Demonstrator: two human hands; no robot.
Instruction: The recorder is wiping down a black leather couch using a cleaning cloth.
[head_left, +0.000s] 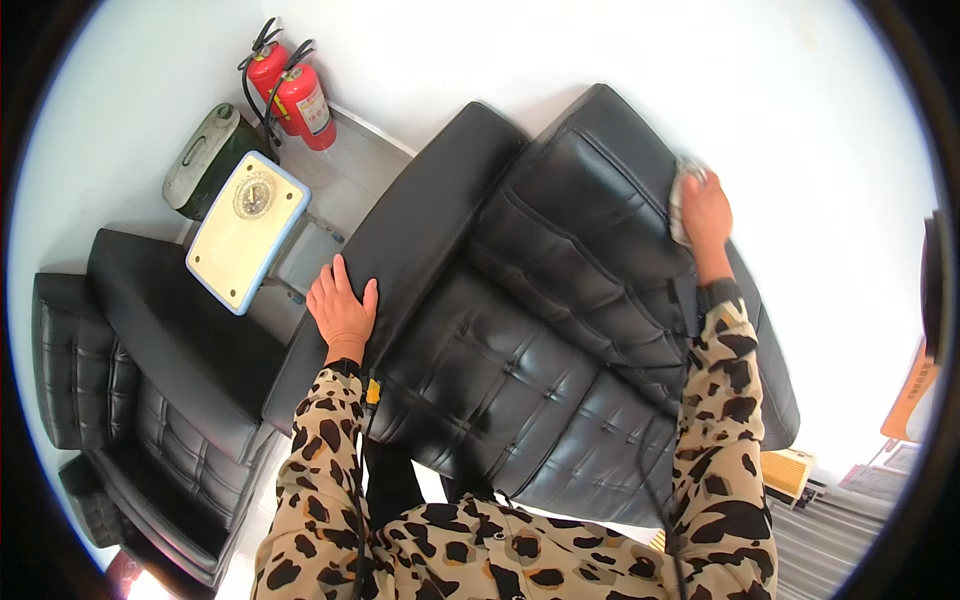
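Observation:
Before me stands a black tufted leather-look sofa (510, 352) with its backrest (577, 232) against the white wall. My right hand (706, 210) presses a crumpled light-coloured cloth (680, 202) to the top rear edge of that backrest. Part of the cloth is hidden under the palm. On the sofa's left armrest (427, 202), my left hand (342, 307) lies flat, palm down, fingers spread, holding nothing. Dark cuffs circle both wrists, and a cable with a yellow connector (373, 390) hangs by the left one.
A small folding table (225, 259) with a glass ashtray (253, 196) stands left of the armrest. Behind it are a green metal jerrycan (201, 161) and two red fire extinguishers (307, 105). A second black sofa (172, 375) is at far left. Papers (889, 469) lie at right.

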